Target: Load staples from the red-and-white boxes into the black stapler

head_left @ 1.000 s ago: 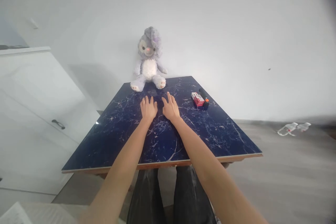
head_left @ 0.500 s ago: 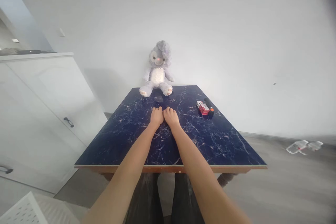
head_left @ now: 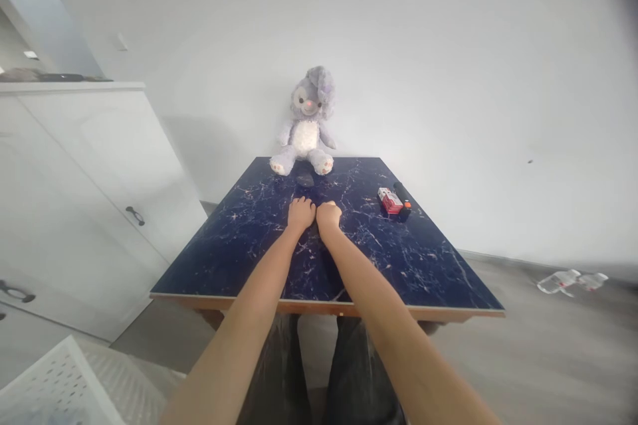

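Both my arms stretch out over a dark blue marbled table (head_left: 409, 259). My left hand (head_left: 300, 214) and my right hand (head_left: 329, 215) rest side by side on its middle, each curled into a fist with nothing visible in them. A small dark object (head_left: 304, 179) lies just beyond my knuckles. Behind it a grey plush bunny (head_left: 307, 123) sits upright at the table's far edge, against the wall.
A red and white small box (head_left: 389, 200) and a black lighter with an orange tip (head_left: 403, 196) lie on the table's right side. A white cabinet (head_left: 74, 179) stands to the left. A white perforated basket (head_left: 60, 385) is at the bottom left. Clear plastic bottles (head_left: 568, 280) lie on the floor at right.
My hands lay flat with fingers spread a second ago; they have drawn together and curled into fists. The camera has shifted, so the table and bunny sit further right in view.
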`<state>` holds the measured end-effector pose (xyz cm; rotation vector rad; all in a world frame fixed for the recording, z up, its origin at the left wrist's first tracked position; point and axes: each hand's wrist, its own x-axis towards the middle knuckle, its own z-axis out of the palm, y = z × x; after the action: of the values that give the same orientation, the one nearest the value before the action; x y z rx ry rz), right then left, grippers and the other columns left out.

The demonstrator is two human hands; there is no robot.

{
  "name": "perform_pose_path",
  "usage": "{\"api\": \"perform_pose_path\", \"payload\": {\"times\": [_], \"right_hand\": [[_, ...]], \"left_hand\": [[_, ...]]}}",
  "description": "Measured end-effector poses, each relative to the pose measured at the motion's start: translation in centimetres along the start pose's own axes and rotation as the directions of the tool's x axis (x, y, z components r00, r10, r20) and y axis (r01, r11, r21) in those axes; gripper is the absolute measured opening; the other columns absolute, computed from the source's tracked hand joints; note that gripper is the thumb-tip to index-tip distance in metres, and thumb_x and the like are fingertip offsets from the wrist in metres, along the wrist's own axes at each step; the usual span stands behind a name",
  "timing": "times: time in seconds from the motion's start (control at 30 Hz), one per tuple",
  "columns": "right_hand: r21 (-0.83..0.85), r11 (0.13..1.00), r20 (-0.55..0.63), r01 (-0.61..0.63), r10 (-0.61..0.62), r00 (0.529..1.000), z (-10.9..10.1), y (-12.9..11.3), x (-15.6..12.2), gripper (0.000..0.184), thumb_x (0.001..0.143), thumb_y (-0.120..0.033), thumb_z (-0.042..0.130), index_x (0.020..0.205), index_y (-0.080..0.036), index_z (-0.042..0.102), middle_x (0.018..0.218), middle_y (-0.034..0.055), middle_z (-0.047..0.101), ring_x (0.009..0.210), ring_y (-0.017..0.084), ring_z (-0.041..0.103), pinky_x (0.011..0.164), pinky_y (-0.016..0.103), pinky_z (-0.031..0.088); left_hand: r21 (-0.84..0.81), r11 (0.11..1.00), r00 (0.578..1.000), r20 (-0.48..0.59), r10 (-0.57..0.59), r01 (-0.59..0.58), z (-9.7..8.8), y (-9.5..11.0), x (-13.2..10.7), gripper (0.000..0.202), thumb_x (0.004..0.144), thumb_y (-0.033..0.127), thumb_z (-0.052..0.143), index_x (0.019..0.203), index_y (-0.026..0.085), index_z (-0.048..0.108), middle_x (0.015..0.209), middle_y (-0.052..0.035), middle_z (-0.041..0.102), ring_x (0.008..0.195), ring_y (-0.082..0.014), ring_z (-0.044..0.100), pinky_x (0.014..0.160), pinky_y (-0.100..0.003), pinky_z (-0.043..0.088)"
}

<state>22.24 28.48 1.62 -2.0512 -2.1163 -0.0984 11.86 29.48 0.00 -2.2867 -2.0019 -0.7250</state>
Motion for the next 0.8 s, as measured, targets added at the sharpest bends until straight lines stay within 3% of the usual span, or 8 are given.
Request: {"api": "perform_pose_path", "payload": {"times": [0.2, 0.33, 0.43, 0.5, 0.6, 0.63, 0.67, 0.8], "right_hand": [[0.087, 0.994, -0.111, 0.061, -0.051, 0.992, -0.8, 4.0, -2.9, 0.033, 0.101, -0.020, 0.038, 0.119, -0.014, 0.064, 0.118, 0.0182, 0.062, 0.091, 0.022, 0.069, 0.083, 0.034, 0.052], [0.119, 0.982, -0.310, 0.145, -0.103, 0.945, -1.9, 6.1, -3.4, 0.036, 0.096, -0.022, 0.047, 0.130, -0.022, 0.059, 0.133, 0.0117, 0.058, 0.122, 0.025, 0.054, 0.107, 0.038, 0.040], [0.149, 0.986, -0.433, 0.073, -0.002, 0.901, -2.8, 9.8, -2.8, 0.045, 0.094, -0.019, 0.047, 0.138, -0.020, 0.054, 0.150, 0.0117, 0.046, 0.142, 0.029, 0.032, 0.118, 0.043, 0.023], [0.197, 0.979, -0.472, -0.053, 0.142, 0.870, -3.2, 13.6, -2.5, 0.048, 0.096, -0.023, 0.043, 0.143, -0.014, 0.049, 0.156, 0.0187, 0.037, 0.145, 0.033, 0.025, 0.119, 0.050, 0.019], [0.287, 0.915, -0.495, -0.283, 0.394, 0.774, -3.5, 19.5, -2.4, 0.057, 0.102, -0.032, 0.029, 0.150, -0.002, 0.035, 0.155, 0.0338, 0.030, 0.140, 0.042, 0.035, 0.111, 0.062, 0.024], [0.331, 0.852, -0.464, -0.406, 0.522, 0.716, -3.4, 21.2, -2.4, 0.058, 0.103, -0.036, 0.026, 0.151, -0.003, 0.034, 0.152, 0.0332, 0.035, 0.134, 0.040, 0.044, 0.109, 0.061, 0.028], [0.343, 0.802, -0.400, -0.489, 0.596, 0.696, -3.3, 22.6, -2.4, 0.060, 0.104, -0.040, 0.024, 0.150, -0.004, 0.035, 0.148, 0.0329, 0.042, 0.128, 0.040, 0.051, 0.107, 0.060, 0.031], [0.324, 0.824, -0.242, -0.465, 0.547, 0.801, -2.7, 25.1, -1.4, 0.055, 0.103, -0.043, 0.030, 0.133, -0.005, 0.056, 0.108, 0.0254, 0.071, 0.109, 0.037, 0.066, 0.099, 0.053, 0.042]], "left_hand": [[-0.116, 0.990, 0.997, 0.003, 0.080, -0.079, -0.9, -0.7, -1.9, 0.032, 0.094, 0.023, 0.052, 0.115, 0.018, 0.075, 0.123, -0.0139, 0.071, 0.122, -0.0275, 0.060, 0.111, -0.040, 0.041], [-0.143, 0.980, 0.991, -0.020, 0.135, -0.136, -1.1, -1.2, -3.0, 0.028, 0.091, 0.025, 0.058, 0.111, 0.018, 0.076, 0.129, -0.0137, 0.069, 0.126, -0.0298, 0.058, 0.111, -0.042, 0.041], [-0.169, 0.972, 0.987, -0.047, 0.155, -0.161, -1.2, -1.6, -3.5, 0.022, 0.089, 0.027, 0.062, 0.104, 0.021, 0.078, 0.126, -0.0106, 0.071, 0.121, -0.0289, 0.062, 0.108, -0.041, 0.045], [-0.194, 0.968, 0.986, -0.084, 0.145, -0.159, -1.5, -2.0, -3.7, 0.018, 0.088, 0.028, 0.064, 0.099, 0.024, 0.078, 0.120, -0.0081, 0.074, 0.115, -0.0268, 0.065, 0.103, -0.037, 0.048], [-0.228, 0.971, 0.974, -0.224, 0.024, -0.077, -2.6, -3.3, -3.5, 0.022, 0.093, 0.028, 0.056, 0.106, 0.024, 0.074, 0.114, -0.0081, 0.075, 0.111, -0.0237, 0.067, 0.103, -0.036, 0.048], [-0.238, 0.971, 0.955, -0.292, -0.049, -0.023, -3.1, -4.1, -3.4, 0.027, 0.096, 0.025, 0.049, 0.113, 0.022, 0.070, 0.113, -0.0098, 0.075, 0.111, -0.0237, 0.067, 0.104, -0.037, 0.046], [-0.251, 0.967, 0.926, -0.356, -0.128, 0.037, -3.7, -5.1, -3.4, 0.033, 0.097, 0.022, 0.044, 0.121, 0.020, 0.066, 0.113, -0.0116, 0.074, 0.111, -0.0244, 0.067, 0.105, -0.040, 0.046], [-0.298, 0.935, 0.814, -0.483, -0.322, 0.193, -6.2, -9.8, -3.9, 0.043, 0.093, 0.018, 0.045, 0.136, 0.015, 0.051, 0.101, -0.0109, 0.075, 0.094, -0.0244, 0.072, 0.093, -0.039, 0.052]]}}
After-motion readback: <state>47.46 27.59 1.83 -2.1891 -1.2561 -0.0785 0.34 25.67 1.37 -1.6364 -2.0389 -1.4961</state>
